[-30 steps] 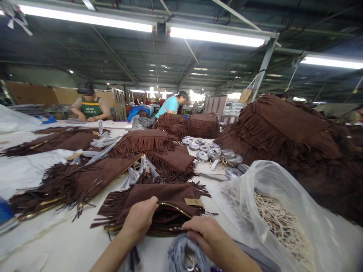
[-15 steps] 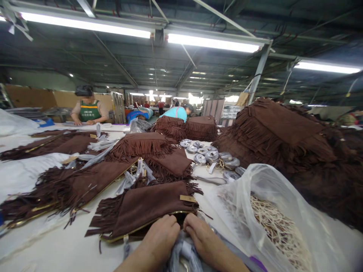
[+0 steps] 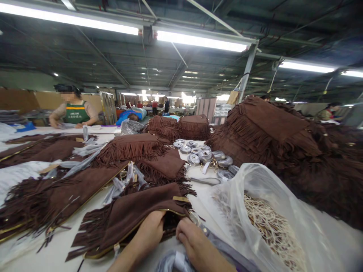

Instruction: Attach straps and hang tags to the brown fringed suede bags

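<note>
A brown suede fringed bag (image 3: 133, 213) with a gold zipper edge lies on the white table right in front of me. My left hand (image 3: 149, 233) is tucked into its open mouth, fingers hidden inside. My right hand (image 3: 193, 245) rests beside it at the bag's opening, fingers curled near the zipper end. A grey wrapped strap bundle (image 3: 170, 262) lies just below both hands. A small tan tag (image 3: 180, 198) sits on the bag's top corner.
A clear plastic bag (image 3: 272, 215) of cream cords stands to the right. Stacks of brown fringed bags (image 3: 272, 136) fill the right side; more lie flat at left (image 3: 65, 189). Grey wrapped coils (image 3: 205, 155) lie mid-table. A person in a green apron (image 3: 74, 111) works far left.
My view has dropped and shifted. My left hand went from beside the grey bundle back into the bag's opening, and the right hand stayed close at the zipper end.
</note>
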Action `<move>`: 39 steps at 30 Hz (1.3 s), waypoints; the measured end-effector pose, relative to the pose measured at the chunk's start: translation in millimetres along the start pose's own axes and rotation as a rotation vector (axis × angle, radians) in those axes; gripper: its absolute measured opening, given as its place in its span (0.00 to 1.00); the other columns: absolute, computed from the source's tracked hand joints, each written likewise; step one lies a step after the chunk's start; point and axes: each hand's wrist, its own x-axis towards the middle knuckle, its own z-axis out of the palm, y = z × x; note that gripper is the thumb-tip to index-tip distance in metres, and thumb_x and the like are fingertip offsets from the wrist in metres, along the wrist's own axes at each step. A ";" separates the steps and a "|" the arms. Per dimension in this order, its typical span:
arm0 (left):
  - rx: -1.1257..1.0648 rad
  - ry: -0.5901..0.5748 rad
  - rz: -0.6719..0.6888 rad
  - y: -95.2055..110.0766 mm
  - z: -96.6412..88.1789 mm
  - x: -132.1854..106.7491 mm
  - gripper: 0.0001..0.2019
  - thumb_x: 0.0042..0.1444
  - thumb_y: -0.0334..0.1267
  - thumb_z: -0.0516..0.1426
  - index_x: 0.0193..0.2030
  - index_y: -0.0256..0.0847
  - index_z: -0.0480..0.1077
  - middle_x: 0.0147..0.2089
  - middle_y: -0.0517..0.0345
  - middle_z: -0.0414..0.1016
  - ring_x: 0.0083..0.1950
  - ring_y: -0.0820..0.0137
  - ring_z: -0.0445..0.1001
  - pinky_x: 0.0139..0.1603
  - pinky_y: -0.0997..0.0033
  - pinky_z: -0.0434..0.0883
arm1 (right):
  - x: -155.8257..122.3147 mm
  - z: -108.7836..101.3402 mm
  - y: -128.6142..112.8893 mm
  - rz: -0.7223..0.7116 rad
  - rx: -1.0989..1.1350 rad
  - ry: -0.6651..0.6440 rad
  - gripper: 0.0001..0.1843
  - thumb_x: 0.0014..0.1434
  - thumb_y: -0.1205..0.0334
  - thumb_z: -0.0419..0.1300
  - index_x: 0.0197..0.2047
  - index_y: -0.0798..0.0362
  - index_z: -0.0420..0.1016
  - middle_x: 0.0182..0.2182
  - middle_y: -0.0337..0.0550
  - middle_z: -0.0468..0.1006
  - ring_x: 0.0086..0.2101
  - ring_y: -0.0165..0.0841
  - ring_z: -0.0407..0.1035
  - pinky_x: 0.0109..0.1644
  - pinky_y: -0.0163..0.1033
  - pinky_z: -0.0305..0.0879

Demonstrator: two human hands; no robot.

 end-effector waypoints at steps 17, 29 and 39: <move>0.155 -0.011 -0.174 10.7 13.6 6.5 0.21 0.55 0.27 0.52 0.55 0.39 0.73 0.54 0.48 0.77 0.57 0.57 0.72 0.61 0.61 0.63 | 12.0 -8.2 3.2 0.247 0.445 -0.027 0.05 0.57 0.61 0.51 0.31 0.50 0.65 0.17 0.27 0.53 0.18 0.27 0.49 0.24 0.32 0.48; 0.220 -0.145 -0.001 10.8 4.7 9.7 0.20 0.58 0.28 0.48 0.54 0.40 0.73 0.57 0.49 0.76 0.58 0.59 0.71 0.63 0.61 0.62 | 14.9 -4.9 2.3 0.372 0.673 -0.024 0.10 0.52 0.51 0.54 0.32 0.49 0.64 0.13 0.22 0.48 0.14 0.25 0.40 0.18 0.32 0.38; 0.078 -0.114 -0.024 1.9 8.3 10.4 0.19 0.54 0.28 0.49 0.48 0.39 0.75 0.53 0.49 0.78 0.55 0.61 0.73 0.61 0.62 0.65 | 13.3 -5.0 1.8 0.327 0.639 0.027 0.09 0.53 0.54 0.53 0.31 0.50 0.65 0.12 0.22 0.50 0.14 0.23 0.43 0.19 0.32 0.41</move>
